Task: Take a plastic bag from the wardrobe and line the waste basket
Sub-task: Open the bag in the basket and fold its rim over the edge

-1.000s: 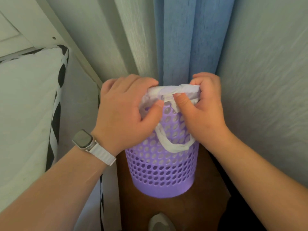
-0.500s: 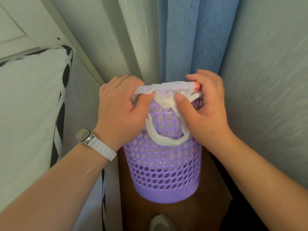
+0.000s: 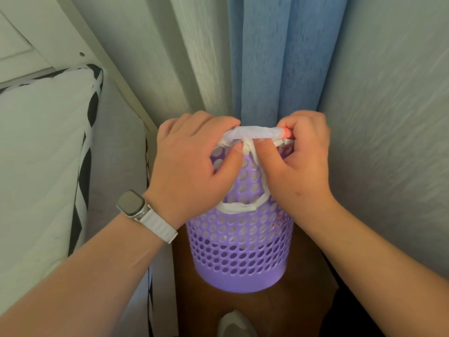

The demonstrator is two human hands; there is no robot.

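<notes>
A purple perforated waste basket (image 3: 239, 251) stands on a brown floor, in a corner between a curtain and a wall. A white plastic bag (image 3: 255, 133) lies folded over its near rim, and one bag handle hangs as a loop down the front. My left hand (image 3: 192, 169) grips the bag and rim on the left side, thumb on the front. My right hand (image 3: 301, 161) pinches the bag at the rim on the right, thumb pressing next to the handle's knot. The inside of the basket is hidden by my hands.
A blue curtain (image 3: 274, 57) and a white curtain (image 3: 204, 52) hang behind the basket. A textured wall (image 3: 388, 117) runs along the right. A white mattress with black-and-white trim (image 3: 43, 154) sits close on the left. A light-coloured shoe tip (image 3: 234, 324) shows at the bottom.
The bag's edge is pulled lower and tighter over the near rim. My hands have drawn closer together at the front of the basket, and the view has shifted slightly.
</notes>
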